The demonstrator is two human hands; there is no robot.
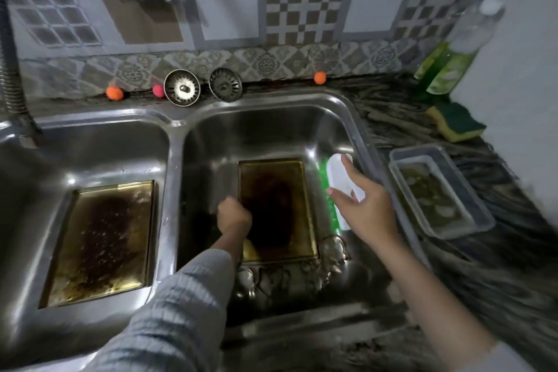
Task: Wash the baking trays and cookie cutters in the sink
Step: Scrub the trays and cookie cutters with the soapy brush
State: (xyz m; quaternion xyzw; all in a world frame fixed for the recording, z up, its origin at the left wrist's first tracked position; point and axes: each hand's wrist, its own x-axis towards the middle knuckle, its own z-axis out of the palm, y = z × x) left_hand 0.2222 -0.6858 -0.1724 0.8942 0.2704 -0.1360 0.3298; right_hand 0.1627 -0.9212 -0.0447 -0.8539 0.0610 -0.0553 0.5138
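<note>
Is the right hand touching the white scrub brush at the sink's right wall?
Touching. The head view shows the right hand with fingers laid over the white scrub brush, thumb against its lower side.

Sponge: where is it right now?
Head view, far right: the sponge lies on the counter beside the wall, between the soap bottle and the plastic container.

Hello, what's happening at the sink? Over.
Left hand fisted at tray edge. Right hand holds brush. Second tray waits.
</note>
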